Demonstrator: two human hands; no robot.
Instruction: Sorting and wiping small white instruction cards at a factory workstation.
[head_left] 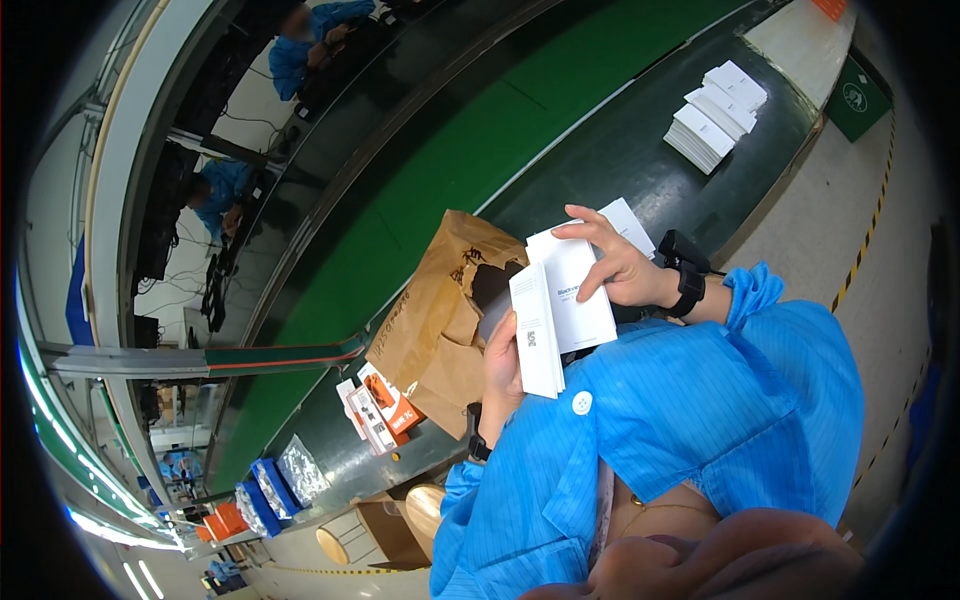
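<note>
currently the left hand [500,365] grips a stack of white booklets [537,335]; the right hand [620,265] pinches 1 white leaflet [578,290] beside it, apparently touching, near a brown paper bag [430,320] on the left.

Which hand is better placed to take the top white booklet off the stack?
Probably the right hand. Its fingers already rest on the top white booklet, while the left hand grips the booklet stack from below, in front of the brown paper bag.
</note>
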